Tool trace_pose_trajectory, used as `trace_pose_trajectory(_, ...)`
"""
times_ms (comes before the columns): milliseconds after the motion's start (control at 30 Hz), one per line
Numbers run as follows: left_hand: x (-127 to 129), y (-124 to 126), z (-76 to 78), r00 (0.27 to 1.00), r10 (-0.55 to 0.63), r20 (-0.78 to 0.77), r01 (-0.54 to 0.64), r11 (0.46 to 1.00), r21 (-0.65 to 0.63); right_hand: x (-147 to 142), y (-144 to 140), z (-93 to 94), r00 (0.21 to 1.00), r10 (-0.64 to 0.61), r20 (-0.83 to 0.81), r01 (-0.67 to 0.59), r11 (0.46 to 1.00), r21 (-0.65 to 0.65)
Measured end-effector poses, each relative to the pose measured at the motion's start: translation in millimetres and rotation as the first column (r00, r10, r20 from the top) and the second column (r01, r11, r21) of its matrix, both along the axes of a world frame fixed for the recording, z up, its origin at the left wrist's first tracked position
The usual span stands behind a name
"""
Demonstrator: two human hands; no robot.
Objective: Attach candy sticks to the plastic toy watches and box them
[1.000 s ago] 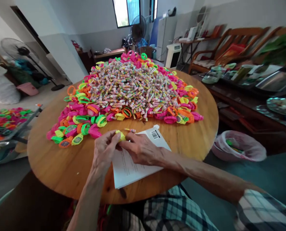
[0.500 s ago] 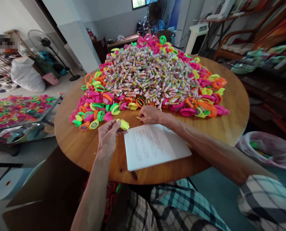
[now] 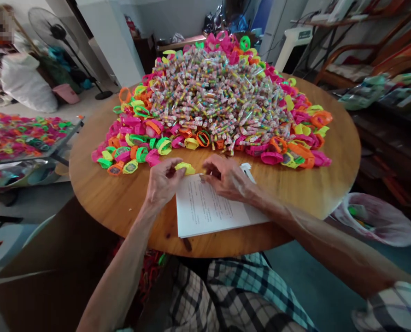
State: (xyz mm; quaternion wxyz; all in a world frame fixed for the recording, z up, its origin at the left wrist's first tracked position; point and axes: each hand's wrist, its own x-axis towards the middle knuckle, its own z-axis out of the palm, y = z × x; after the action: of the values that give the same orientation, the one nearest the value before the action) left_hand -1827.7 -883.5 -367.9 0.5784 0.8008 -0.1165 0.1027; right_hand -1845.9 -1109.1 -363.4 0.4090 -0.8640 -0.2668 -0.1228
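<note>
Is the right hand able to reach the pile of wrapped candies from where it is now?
Probably yes: the right hand lies just before the candy pile, with only bare table between.

A round wooden table (image 3: pixel 98 193) carries everything. A great heap of small wrapped sweets (image 3: pixel 215 101) fills its far half, ringed by bright plastic toy watches (image 3: pixel 136 147) in pink, green, orange and yellow. A printed white sheet (image 3: pixel 208 212) lies at the near edge.
</note>
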Motion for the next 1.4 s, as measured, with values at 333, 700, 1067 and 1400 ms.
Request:
trace_pose_trajectory(333,2,37,-7.8,0.954,-0.249,0.166,0.151,0.880,0.451,-36,-24,-5.9,0.995,0.002,0.097,0.039,0.903,-0.429)
trace_pose_trajectory(700,0,31,-11.1,0.960,-0.241,0.139,0.174,0.911,0.375,-5,6,-1.3,0.998,0.046,-0.052,-0.058,0.964,-0.259)
trace_pose_trajectory(1067,-1,28,-18.1,0.957,-0.236,0.168,0.184,0.943,0.279,0,17,-9.3,0.998,0.064,-0.010,-0.065,0.981,-0.184)
trace_pose_trajectory(1400,-2,27,-17.1,0.941,-0.263,0.211,0.184,0.924,0.335,-4,21,-11.6,0.994,0.067,0.081,-0.041,0.956,-0.290)
